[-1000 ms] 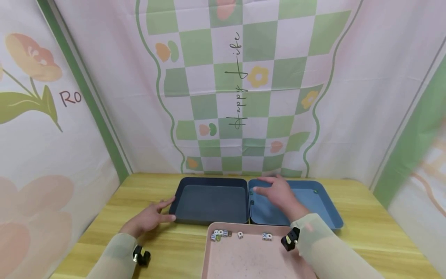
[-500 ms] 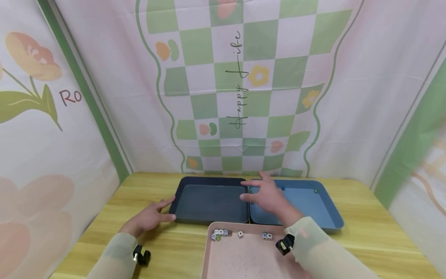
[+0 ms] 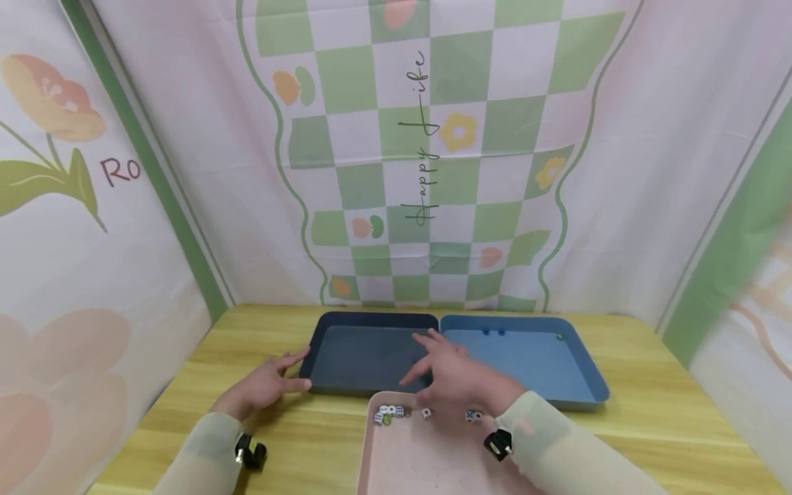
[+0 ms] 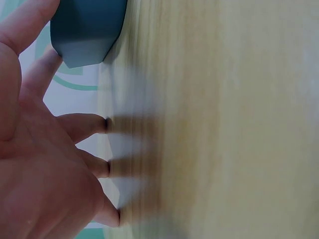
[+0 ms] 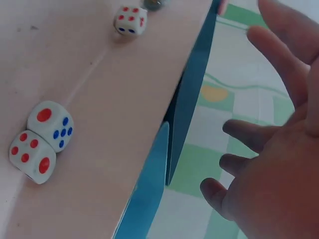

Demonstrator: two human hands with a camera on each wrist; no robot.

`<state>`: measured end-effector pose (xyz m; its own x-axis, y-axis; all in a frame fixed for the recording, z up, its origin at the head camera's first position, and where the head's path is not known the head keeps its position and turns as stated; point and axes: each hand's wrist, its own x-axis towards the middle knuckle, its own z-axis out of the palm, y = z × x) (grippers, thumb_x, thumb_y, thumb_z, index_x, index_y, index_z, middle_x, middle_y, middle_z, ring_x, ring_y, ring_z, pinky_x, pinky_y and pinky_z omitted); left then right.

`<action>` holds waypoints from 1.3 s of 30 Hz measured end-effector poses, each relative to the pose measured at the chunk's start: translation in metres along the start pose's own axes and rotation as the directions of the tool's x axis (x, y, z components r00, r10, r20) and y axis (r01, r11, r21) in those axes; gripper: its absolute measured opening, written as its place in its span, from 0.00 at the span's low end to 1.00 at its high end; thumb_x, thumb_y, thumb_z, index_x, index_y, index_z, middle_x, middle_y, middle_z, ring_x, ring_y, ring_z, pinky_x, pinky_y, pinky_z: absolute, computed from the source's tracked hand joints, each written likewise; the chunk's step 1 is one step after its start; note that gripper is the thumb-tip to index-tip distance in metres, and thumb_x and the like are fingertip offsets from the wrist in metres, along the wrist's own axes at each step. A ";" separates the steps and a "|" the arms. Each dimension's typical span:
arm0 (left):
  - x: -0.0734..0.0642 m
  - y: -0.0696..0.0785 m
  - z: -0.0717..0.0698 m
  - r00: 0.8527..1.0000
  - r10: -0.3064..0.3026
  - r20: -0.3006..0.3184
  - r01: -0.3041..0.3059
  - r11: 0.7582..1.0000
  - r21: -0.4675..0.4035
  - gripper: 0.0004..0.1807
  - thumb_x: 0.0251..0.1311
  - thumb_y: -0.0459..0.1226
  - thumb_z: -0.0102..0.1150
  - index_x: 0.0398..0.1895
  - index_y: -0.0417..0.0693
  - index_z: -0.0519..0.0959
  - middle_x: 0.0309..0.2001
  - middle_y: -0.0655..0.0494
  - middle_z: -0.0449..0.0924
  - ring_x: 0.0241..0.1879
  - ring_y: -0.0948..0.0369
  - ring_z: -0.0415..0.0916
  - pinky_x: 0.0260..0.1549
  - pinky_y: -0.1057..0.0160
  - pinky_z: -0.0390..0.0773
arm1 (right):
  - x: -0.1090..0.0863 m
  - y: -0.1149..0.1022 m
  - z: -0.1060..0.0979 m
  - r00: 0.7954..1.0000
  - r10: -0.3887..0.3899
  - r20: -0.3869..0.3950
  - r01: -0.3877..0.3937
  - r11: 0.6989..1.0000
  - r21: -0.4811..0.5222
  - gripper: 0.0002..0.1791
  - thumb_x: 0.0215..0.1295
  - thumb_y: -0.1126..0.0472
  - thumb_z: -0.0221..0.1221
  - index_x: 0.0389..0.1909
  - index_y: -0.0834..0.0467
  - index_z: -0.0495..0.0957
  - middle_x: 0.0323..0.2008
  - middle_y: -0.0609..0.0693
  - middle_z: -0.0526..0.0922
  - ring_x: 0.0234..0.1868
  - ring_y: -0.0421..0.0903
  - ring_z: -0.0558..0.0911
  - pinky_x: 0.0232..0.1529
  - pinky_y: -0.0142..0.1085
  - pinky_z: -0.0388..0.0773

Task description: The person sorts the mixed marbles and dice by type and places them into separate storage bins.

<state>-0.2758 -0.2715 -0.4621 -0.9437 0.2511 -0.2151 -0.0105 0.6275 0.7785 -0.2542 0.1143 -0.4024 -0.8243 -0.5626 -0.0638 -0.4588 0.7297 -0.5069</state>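
"Happy Life" checkered curtain (image 3: 458,75) behind your wood-grain table (image 3: 272,337). Pink tray (image 3: 445,467) nearest you, cut off by the head view; navy tray (image 3: 365,350) and blue tray (image 3: 538,361) side by side beyond it. Your left hand (image 3: 266,385): fingers spread, thumb and index touching the navy tray's left end. Your right hand (image 3: 454,375): fingers apart, over where the trays meet. White dice along the pink tray's far edge: left-corner cluster (image 3: 391,411) with a small green piece (image 3: 387,419), single die (image 3: 426,414), touching pair (image 3: 474,416). Tiny blue pieces (image 3: 502,332) near the blue tray's far wall.
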 end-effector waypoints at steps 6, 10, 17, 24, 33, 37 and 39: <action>0.001 0.000 0.001 1.000 0.010 -0.003 -0.010 1.000 0.015 0.44 0.59 0.54 0.68 0.77 0.65 0.59 0.77 0.38 0.41 0.73 0.34 0.25 0.63 0.29 0.30 | -0.003 -0.005 0.007 0.997 -0.042 0.064 0.047 0.996 -0.076 0.13 0.55 0.49 0.74 0.42 0.36 0.88 0.77 0.57 0.50 0.76 0.63 0.37 0.65 0.68 0.41; 0.002 0.000 0.001 1.000 0.016 -0.007 -0.016 1.000 0.019 0.44 0.59 0.54 0.67 0.77 0.64 0.59 0.77 0.38 0.41 0.73 0.34 0.25 0.63 0.29 0.29 | -0.003 -0.004 0.012 0.997 -0.038 0.064 0.045 0.993 -0.109 0.12 0.56 0.49 0.73 0.42 0.37 0.88 0.77 0.57 0.50 0.76 0.63 0.38 0.66 0.67 0.41; 0.002 0.002 0.000 1.000 0.015 -0.003 -0.015 1.000 0.007 0.44 0.60 0.53 0.67 0.78 0.63 0.59 0.78 0.38 0.39 0.73 0.34 0.23 0.63 0.29 0.28 | -0.002 -0.003 0.018 0.995 -0.057 0.078 0.069 0.984 -0.166 0.13 0.56 0.48 0.72 0.43 0.39 0.89 0.76 0.59 0.55 0.76 0.65 0.40 0.64 0.68 0.45; 0.001 0.002 0.000 1.000 0.015 -0.007 -0.015 1.000 0.007 0.43 0.61 0.51 0.67 0.78 0.63 0.59 0.78 0.38 0.39 0.73 0.34 0.24 0.63 0.29 0.29 | -0.003 -0.003 0.028 0.991 -0.057 0.118 0.079 0.979 -0.188 0.13 0.57 0.47 0.71 0.45 0.37 0.88 0.73 0.58 0.62 0.76 0.66 0.43 0.64 0.71 0.45; 0.000 0.000 0.000 1.000 0.016 -0.011 -0.016 1.000 0.001 0.43 0.60 0.52 0.68 0.77 0.63 0.60 0.77 0.37 0.39 0.73 0.34 0.24 0.63 0.30 0.28 | -0.001 0.000 0.033 0.990 -0.062 0.123 0.086 0.977 -0.196 0.10 0.54 0.50 0.73 0.36 0.33 0.87 0.75 0.59 0.59 0.76 0.65 0.41 0.64 0.71 0.41; 0.000 -0.001 0.000 1.000 0.017 -0.010 -0.017 1.000 -0.006 0.44 0.59 0.52 0.68 0.77 0.63 0.59 0.77 0.36 0.39 0.73 0.34 0.24 0.63 0.30 0.29 | 0.000 0.001 0.035 0.991 -0.056 0.122 0.084 0.969 -0.234 0.09 0.53 0.51 0.74 0.30 0.32 0.85 0.74 0.60 0.60 0.76 0.66 0.42 0.64 0.71 0.42; 0.000 -0.002 0.000 1.000 0.016 -0.011 -0.016 1.000 -0.007 0.44 0.59 0.52 0.68 0.77 0.63 0.60 0.77 0.36 0.39 0.73 0.34 0.24 0.63 0.30 0.29 | 0.000 0.002 0.036 0.991 -0.052 0.123 0.082 0.965 -0.248 0.09 0.53 0.51 0.74 0.28 0.32 0.84 0.73 0.60 0.61 0.76 0.66 0.43 0.65 0.70 0.43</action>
<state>-0.2758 -0.2725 -0.4632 -0.9472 0.2534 -0.1964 0.0024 0.6183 0.7860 -0.2428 0.1016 -0.4342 -0.7523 -0.6433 -0.1423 -0.5925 0.7550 -0.2809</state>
